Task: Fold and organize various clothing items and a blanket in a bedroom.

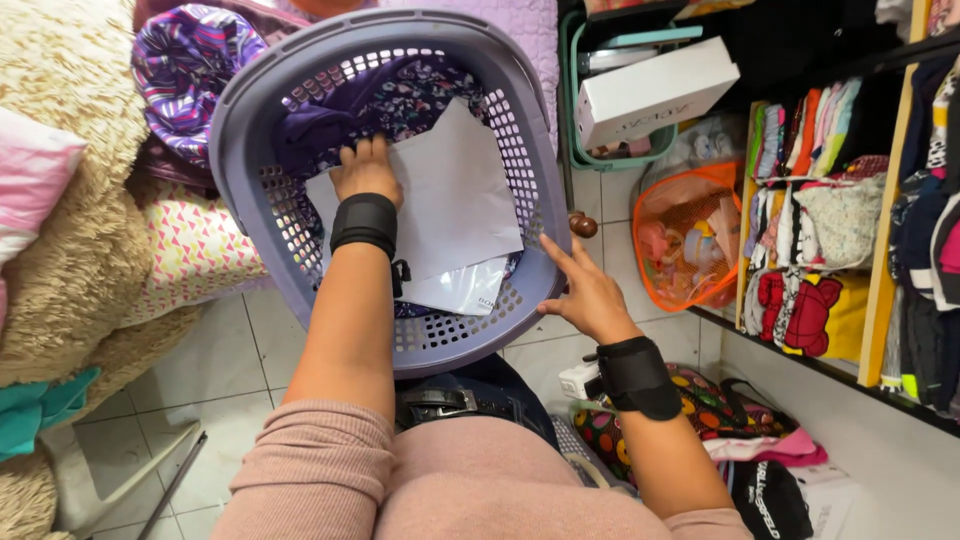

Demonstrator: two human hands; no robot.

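Basket [250, 130], lavender plastic w/ perforated walls, sits tipped toward us across our lap, rim high at the far side, so its inside faces up and is easy to reach into. Inside it, a flat white plastic mailer bag [450, 190] lies over dark patterned clothes [400, 100]; a clearer plastic flap w/ a dark printed strip pokes out at the bag's near edge. Our left hand [365, 170] is down in the basket, palm flat on the bag's far-left corner, fingers close together and curled over the edge toward the clothes; whether they pinch anything we can't tell. Our right hand [590, 295] rests at the basket's right rim, fingers spread, prob. steadying it against the tilt. Both wrists carry black bands.

Left of the basket: a purple striped fabric bundle [185, 70], a pink triangle-print cloth [195, 245] and fuzzy beige blankets [70, 200]. Right of the basket: a white rectangular box [655, 90] w/ grey lettering on its side, lying atop a green crate [575, 100]; below that an orange mesh bag [685, 235] of small items; further right, shelves [880, 290] of folded clothes. Near-right of the basket, on the floor, a colourful dotted bag [700, 400].
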